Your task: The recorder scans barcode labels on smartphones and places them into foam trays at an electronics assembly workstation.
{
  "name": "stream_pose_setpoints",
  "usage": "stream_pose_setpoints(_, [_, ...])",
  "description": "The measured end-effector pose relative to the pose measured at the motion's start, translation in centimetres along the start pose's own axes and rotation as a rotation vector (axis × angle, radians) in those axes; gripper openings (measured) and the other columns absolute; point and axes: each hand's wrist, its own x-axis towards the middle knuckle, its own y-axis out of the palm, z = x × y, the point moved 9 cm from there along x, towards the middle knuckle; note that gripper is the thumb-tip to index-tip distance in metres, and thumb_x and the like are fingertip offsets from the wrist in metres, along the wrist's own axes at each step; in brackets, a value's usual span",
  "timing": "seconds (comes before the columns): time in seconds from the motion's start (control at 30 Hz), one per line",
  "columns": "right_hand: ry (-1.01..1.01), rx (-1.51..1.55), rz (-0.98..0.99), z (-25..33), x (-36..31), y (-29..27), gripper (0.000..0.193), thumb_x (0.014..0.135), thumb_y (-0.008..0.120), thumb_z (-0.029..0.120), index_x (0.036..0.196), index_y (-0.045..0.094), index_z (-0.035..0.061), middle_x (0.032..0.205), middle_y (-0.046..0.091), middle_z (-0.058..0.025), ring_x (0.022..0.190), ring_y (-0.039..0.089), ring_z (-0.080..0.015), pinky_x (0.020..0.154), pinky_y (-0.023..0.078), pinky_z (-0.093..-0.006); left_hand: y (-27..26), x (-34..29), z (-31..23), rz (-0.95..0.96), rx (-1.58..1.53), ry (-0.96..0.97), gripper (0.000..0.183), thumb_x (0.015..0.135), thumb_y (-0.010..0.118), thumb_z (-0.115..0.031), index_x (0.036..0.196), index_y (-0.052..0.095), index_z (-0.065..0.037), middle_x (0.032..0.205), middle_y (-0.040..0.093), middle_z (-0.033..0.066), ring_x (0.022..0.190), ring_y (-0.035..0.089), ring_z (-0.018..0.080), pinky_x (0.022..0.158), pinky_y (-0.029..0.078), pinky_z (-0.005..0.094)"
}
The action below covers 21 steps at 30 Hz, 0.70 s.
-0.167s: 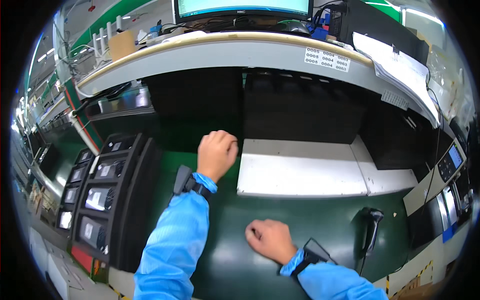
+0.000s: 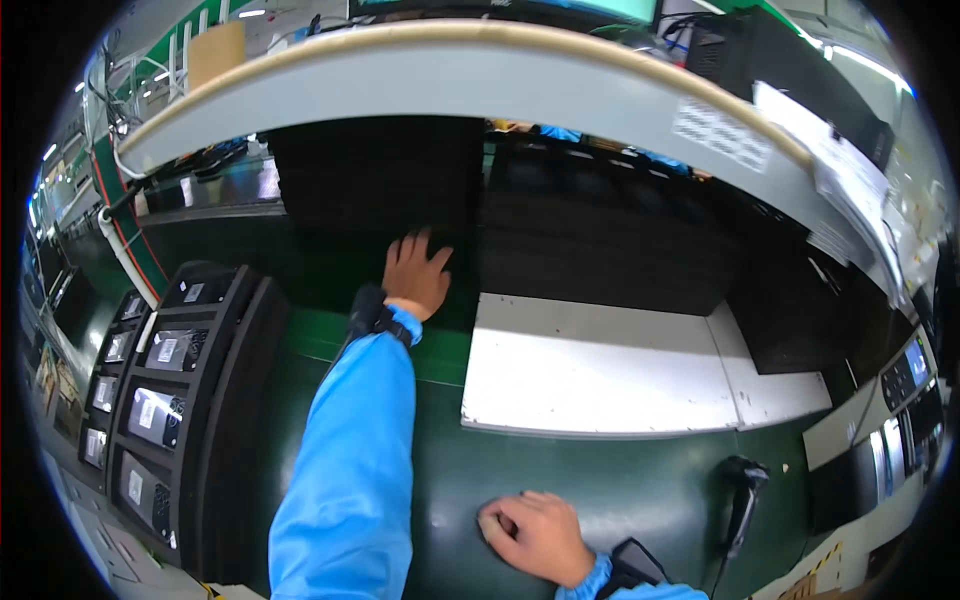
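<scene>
My left hand (image 2: pixel 418 273) reaches forward with its fingers spread, holding nothing. It is over the far part of the green tabletop, just in front of a tall black stack (image 2: pixel 385 190); whether the fingertips touch the stack I cannot tell. My right hand (image 2: pixel 538 535) rests loosely curled near the front of the table, with nothing visible in it. Right of the left hand, a white board (image 2: pixel 590 365) lies flat before another black stack (image 2: pixel 600 230). A handheld barcode scanner (image 2: pixel 743 500) sits to the right of my right hand.
At left, a black compartment tray (image 2: pixel 190 370) leans tilted, with bagged dark devices bearing white labels. A grey shelf (image 2: pixel 440 80) with a wooden edge crosses above, carrying a monitor (image 2: pixel 500 10) and clipped papers (image 2: pixel 850 180). A boxy device with a small screen (image 2: pixel 905 370) stands far right.
My left hand has gone farther forward, and its curled fingers have spread. My right hand stays curled on the table. The whole view has shifted, with the shelf now filling more of the top.
</scene>
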Motion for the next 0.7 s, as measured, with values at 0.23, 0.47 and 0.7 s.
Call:
stream_pose_setpoints(0.23, [0.041,0.141,-0.006,0.1,1.0,-1.4,0.009,0.086,0.072,0.017,0.081,0.071,0.0098,0.075,0.069,-0.0081,0.067,0.064,-0.0278,0.064,0.05,-0.0391,10.7,3.9,0.8,-0.006,0.06,0.052,0.04,0.088,0.068,-0.033,0.123,0.07,-0.014,0.145,0.053,0.0146,0.133,0.047,0.0386,0.112,0.034,0.0598])
stream_pose_setpoints(0.47, [0.088,0.16,0.029,-0.2,1.3,-1.5,0.006,0.083,0.074,0.016,0.081,0.072,0.0103,0.076,0.069,-0.0084,0.069,0.065,-0.0288,0.066,0.05,-0.0399,11.7,4.3,1.9,-0.031,0.046,0.045,0.041,0.087,0.068,-0.035,0.121,0.07,-0.011,0.14,0.057,0.011,0.124,0.053,0.0386,0.107,0.039,0.0607])
stream_pose_setpoints(0.7, [0.093,0.163,0.019,-0.3,1.1,-1.7,0.006,0.084,0.074,0.016,0.082,0.073,0.0106,0.078,0.07,-0.0081,0.07,0.065,-0.0292,0.067,0.05,-0.0396,11.2,5.6,1.6,0.086,0.077,0.022,0.046,0.086,0.069,-0.036,0.125,0.068,-0.012,0.147,0.05,0.012,0.127,0.05,0.0391,0.104,0.041,0.059])
